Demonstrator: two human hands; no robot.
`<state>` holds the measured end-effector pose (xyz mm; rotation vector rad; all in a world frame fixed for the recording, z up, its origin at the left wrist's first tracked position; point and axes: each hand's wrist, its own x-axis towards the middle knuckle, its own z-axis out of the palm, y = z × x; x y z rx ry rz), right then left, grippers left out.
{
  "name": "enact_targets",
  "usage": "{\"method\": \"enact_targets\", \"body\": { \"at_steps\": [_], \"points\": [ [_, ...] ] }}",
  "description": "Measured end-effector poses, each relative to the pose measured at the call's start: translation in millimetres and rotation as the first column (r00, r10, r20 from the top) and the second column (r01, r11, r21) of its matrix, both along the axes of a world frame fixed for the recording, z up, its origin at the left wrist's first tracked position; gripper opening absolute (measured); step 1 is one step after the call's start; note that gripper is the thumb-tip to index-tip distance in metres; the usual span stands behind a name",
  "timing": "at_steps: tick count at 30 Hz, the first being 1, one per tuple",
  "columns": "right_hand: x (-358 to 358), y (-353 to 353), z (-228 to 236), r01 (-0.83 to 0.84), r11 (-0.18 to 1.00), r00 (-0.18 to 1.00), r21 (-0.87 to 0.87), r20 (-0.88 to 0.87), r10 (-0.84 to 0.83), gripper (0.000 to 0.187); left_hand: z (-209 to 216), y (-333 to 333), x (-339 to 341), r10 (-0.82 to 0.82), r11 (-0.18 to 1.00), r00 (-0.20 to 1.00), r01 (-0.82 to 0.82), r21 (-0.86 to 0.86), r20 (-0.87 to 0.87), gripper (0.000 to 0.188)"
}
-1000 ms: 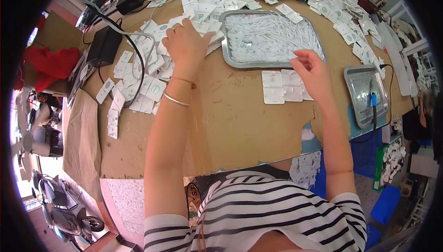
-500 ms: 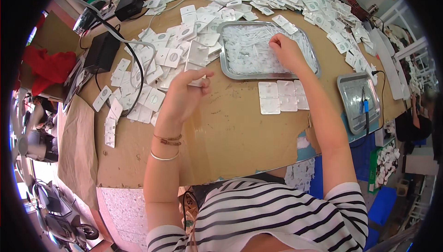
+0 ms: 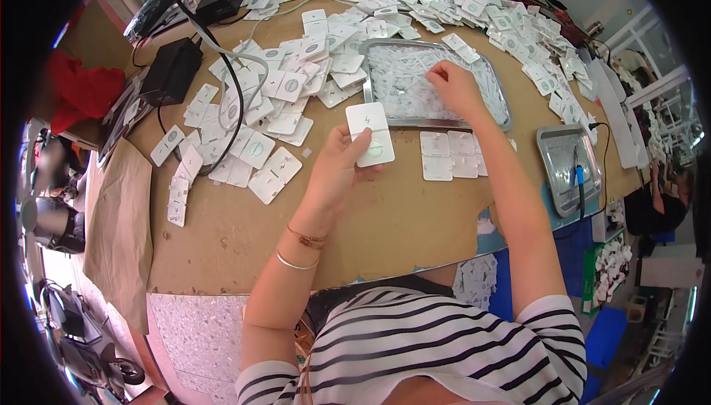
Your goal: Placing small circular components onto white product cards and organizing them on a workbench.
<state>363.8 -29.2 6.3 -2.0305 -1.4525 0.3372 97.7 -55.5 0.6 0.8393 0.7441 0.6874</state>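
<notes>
My left hand [image 3: 339,169] grips a flat white plastic panel [image 3: 375,122], its thumb across the front and its fingers behind. The panel has two sections, with a small dark mark on the upper one and a round grey emblem on the lower. My right hand [image 3: 457,89] is over a metal tray [image 3: 415,122] full of small translucent white plastic pieces [image 3: 400,79]. Its fingers are pinched together; whatever lies between them is hidden. Several similar panels [image 3: 448,154] sit in a neat block just below the tray.
Loose white panels lie heaped left of the tray [image 3: 289,86] and along the far edge [image 3: 474,5]. A smaller metal tray [image 3: 548,171] with a blue-handled tool [image 3: 580,175] stands at right. Black power adapters [image 3: 172,71] and looping cables [image 3: 235,94] occupy the left side.
My left hand has come right from beside the heap and now shows a panel upright in its grip. My right hand stays over the tray, fingers still pinched.
</notes>
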Motion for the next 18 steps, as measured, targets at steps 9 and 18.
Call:
{"method": "enact_targets", "body": {
  "at_steps": [9, 18],
  "points": [
    [-85, -71, 43, -0.201, 0.957, 0.639, 0.208, -0.713, 0.289, 0.019, 12, -2, -5, -0.018, 0.975, 0.998, 0.032, 0.221, -0.063, 0.046],
    [-105, -87, 21, -0.340, 0.860, 0.924, 0.381, -0.032, 0.380, 0.011, 12, -4, -5, -0.034, 0.953, 0.998, 0.047, 0.301, -0.046, 0.039]
  ]
}}
